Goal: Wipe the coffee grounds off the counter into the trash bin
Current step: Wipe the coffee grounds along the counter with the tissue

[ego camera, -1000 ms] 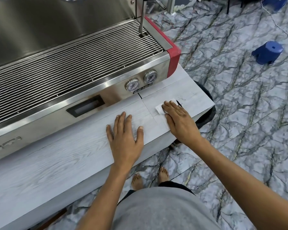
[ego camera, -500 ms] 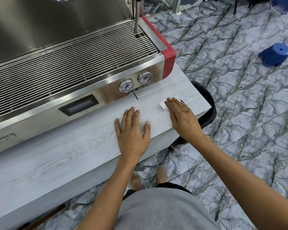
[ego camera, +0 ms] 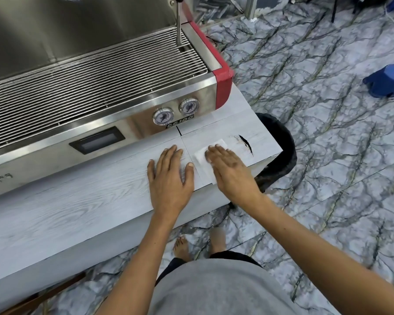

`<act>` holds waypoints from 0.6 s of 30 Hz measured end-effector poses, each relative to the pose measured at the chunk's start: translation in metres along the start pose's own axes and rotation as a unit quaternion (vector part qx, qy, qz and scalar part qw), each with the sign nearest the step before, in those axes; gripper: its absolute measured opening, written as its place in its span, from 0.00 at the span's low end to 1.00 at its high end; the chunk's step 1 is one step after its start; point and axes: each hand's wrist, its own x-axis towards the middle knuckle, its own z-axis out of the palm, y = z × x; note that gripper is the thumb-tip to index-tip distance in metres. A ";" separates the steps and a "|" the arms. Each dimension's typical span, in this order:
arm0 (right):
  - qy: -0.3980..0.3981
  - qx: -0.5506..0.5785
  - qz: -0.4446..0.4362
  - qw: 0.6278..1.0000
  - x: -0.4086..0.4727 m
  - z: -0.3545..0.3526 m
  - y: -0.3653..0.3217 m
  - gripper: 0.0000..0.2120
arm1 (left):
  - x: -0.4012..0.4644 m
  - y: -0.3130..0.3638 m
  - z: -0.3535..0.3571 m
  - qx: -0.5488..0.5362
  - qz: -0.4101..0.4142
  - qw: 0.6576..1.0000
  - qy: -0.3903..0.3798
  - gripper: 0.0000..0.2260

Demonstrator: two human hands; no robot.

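— Coffee grounds point(ego camera: 245, 143) are showing now, between our tissue point(ego camera: 203, 156) and the trash bin point(ego camera: 284, 153); we're drawing back.
— Right hand point(ego camera: 230, 169) flat on the tissue, left hand point(ego camera: 168, 180) spread; we're pushing binward next.

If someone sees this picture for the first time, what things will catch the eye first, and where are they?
Two bare hands lie flat near the counter's right end: the right hand presses a white tissue, the left hand rests just beside it. A dark streak of coffee grounds lies right of the tissue, with the black trash bin on the floor past the counter's end. A big steel espresso machine with a red corner fills the upper left.
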 end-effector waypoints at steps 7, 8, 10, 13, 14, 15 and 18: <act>0.011 -0.043 0.015 0.999 0.010 0.002 0.014 0.20 | 0.000 0.002 0.000 -0.011 -0.008 1.000 0.015 0.22; 0.011 -0.048 0.022 0.999 0.009 0.000 0.018 0.20 | 0.000 0.002 0.000 -0.011 -0.010 1.000 0.013 0.22; 0.012 -0.051 0.031 0.998 0.003 -0.002 0.021 0.20 | 0.000 0.003 0.001 -0.015 -0.013 1.000 0.015 0.22; 0.003 -0.040 0.029 0.999 -0.005 -0.003 0.015 0.19 | 0.000 0.004 0.002 -0.019 -0.017 0.999 0.031 0.21; -0.002 -0.033 0.026 0.999 -0.006 -0.003 0.012 0.19 | 0.001 0.004 0.003 -0.019 -0.015 0.999 0.034 0.21; -0.004 -0.026 0.023 0.999 -0.004 -0.002 0.009 0.19 | 0.001 0.003 0.003 -0.017 -0.014 0.999 0.035 0.20; -0.006 -0.015 0.029 0.999 0.005 -0.001 0.009 0.20 | 0.000 0.003 0.002 -0.015 -0.012 0.999 0.026 0.21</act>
